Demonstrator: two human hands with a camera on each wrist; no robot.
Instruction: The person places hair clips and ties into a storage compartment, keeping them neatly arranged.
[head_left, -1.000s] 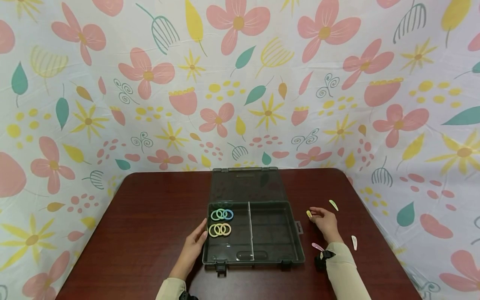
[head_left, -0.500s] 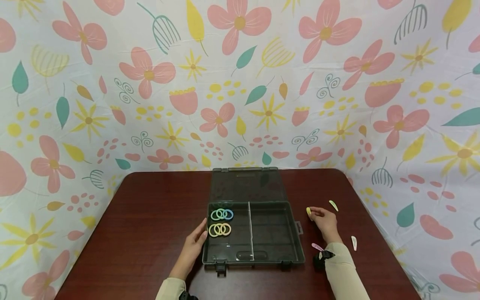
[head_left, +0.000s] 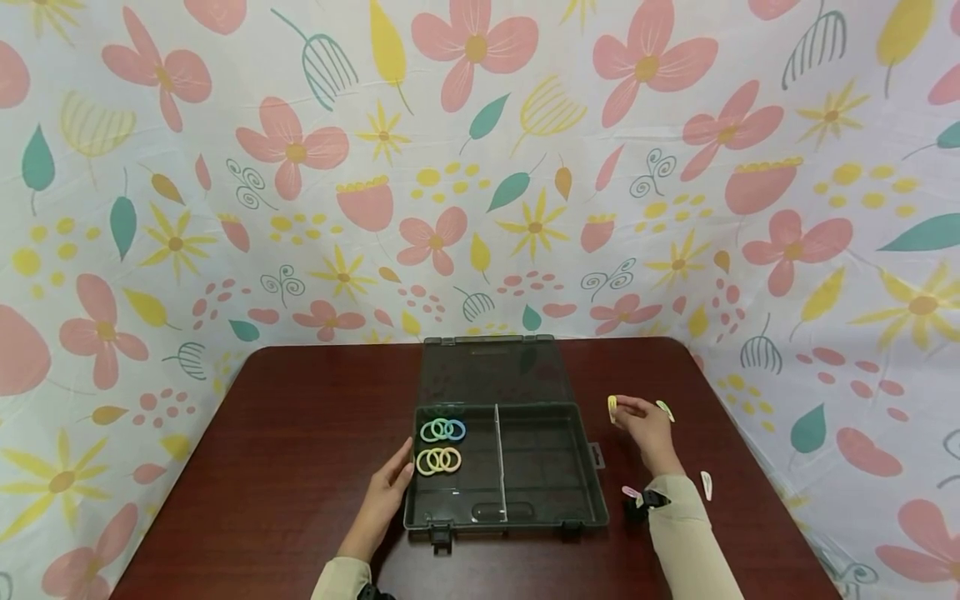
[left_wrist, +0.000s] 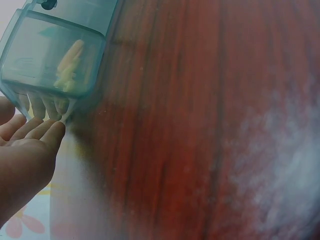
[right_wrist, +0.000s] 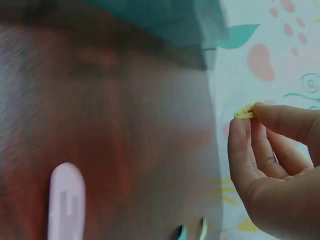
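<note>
The right hand [head_left: 649, 429], right of centre in the frame, pinches a small yellow clip [head_left: 612, 408] between thumb and fingertips, clear of the box's right side. The clip is smooth, glossy and slim, with a slot down its middle; its long axis runs nearly up and down in the head view, while in the right wrist view it slants from lower left to upper right. The left hand [head_left: 386, 492], well apart from the right, rests nearly straight fingers against the left wall of a see-through smoky plastic box [head_left: 551, 467] at lower centre. Its lid [head_left: 491, 371] is folded back, and a thin pale divider [head_left: 501, 479] splits it; two rows of round rings, blue-green above and pale yellow below, fill the left compartment's upper part. A green clip [head_left: 666, 411], a pink clip [head_left: 632, 492] and a white clip [head_left: 707, 486] lie at lower right on the glossy, reddish-brown table [head_left: 300, 433], before a creased flowered cloth [head_left: 525, 142].
</note>
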